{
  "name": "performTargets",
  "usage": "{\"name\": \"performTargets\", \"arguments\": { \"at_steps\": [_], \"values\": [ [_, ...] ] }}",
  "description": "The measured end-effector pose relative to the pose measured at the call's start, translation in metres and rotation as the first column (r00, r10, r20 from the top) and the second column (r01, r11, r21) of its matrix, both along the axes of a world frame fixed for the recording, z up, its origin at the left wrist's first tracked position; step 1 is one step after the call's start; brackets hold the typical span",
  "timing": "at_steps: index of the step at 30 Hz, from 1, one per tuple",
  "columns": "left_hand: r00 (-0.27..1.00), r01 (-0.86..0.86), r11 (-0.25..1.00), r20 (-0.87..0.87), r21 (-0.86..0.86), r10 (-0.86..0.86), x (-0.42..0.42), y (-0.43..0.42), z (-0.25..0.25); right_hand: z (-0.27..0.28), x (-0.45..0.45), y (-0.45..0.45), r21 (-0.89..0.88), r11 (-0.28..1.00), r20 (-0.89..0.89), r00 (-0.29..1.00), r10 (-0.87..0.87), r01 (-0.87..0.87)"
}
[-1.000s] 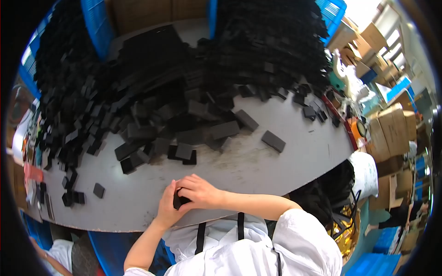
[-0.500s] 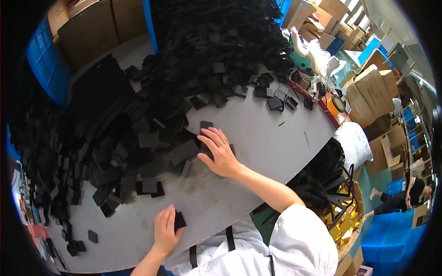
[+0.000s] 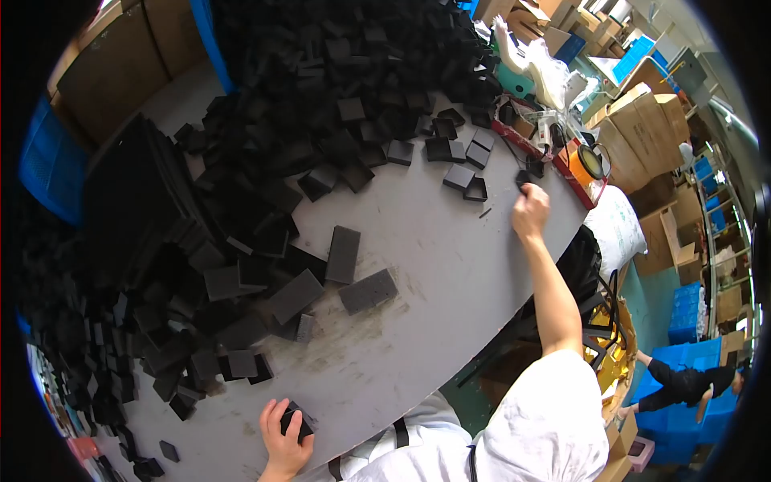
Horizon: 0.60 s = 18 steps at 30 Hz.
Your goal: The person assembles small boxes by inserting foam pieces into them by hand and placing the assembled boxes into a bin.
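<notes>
At the table's front edge my left hand (image 3: 283, 450) is closed around a small black box (image 3: 295, 419), its fingers over the top and side. My right hand (image 3: 531, 215) is stretched far to the right, fingers curled together on a small dark piece (image 3: 524, 178) at its fingertips; its exact kind is hard to make out. Just beyond the fingertips another small black piece (image 3: 536, 166) lies on the table. Two black foam blocks (image 3: 343, 254) (image 3: 369, 291) lie loose at the edge of the heap, left of the right hand.
A large heap of black boxes and foam blocks (image 3: 321, 96) covers the back and left of the grey table (image 3: 434, 265). Red trays (image 3: 580, 178) holding an orange round item stand at the right edge. Beyond are a white sack (image 3: 617, 229), a carton of gold pieces (image 3: 614, 365) and another person (image 3: 691, 381).
My right hand has moved from the foam blocks at the heap's edge to the far right, near the red trays. My left hand stays around the black box; the view has shifted.
</notes>
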State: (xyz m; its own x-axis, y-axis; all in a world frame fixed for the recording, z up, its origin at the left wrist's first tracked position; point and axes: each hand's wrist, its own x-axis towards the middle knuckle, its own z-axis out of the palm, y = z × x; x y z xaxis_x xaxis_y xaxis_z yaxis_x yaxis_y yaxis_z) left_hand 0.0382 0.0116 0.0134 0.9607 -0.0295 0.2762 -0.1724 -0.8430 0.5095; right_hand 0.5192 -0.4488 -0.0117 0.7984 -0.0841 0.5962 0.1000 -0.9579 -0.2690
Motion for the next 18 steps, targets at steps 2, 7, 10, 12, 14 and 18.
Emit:
{"name": "performTargets", "arguments": {
  "at_steps": [2, 7, 10, 12, 14, 18],
  "values": [
    [1.000, -0.002, 1.000, 0.001, 0.011, 0.002, -0.002, 0.002, -0.003, 0.005, -0.030, -0.037, -0.059, 0.989, 0.085, 0.988, -0.131, 0.136],
    [1.000, 0.019, 0.997, 0.002, -0.068, -0.019, -0.001, 0.003, -0.004, 0.017, -0.088, -0.102, -0.161, 0.731, -0.369, 0.647, -0.667, 0.663],
    [1.000, 0.017, 1.000, 0.004, -0.010, -0.017, -0.001, 0.001, -0.003, 0.003, -0.046, -0.102, -0.215, 0.947, 0.055, 0.971, -0.233, 0.239],
    [1.000, 0.013, 1.000, -0.004, 0.014, -0.013, -0.007, 0.003, -0.007, 0.041, -0.002, -0.029, -0.103, 0.995, 0.073, 0.997, 0.006, 0.002],
    [0.998, 0.032, 0.997, -0.059, 0.068, -0.028, -0.013, 0.000, -0.003, 0.051, 0.068, 0.016, 0.060, 0.978, 0.101, 0.976, 0.191, -0.198],
    [0.998, -0.008, 0.999, -0.061, 0.053, 0.011, -0.026, 0.003, -0.019, 0.061, 0.215, 0.070, 0.175, 0.965, 0.037, 0.981, 0.191, -0.194]
  ]
}}
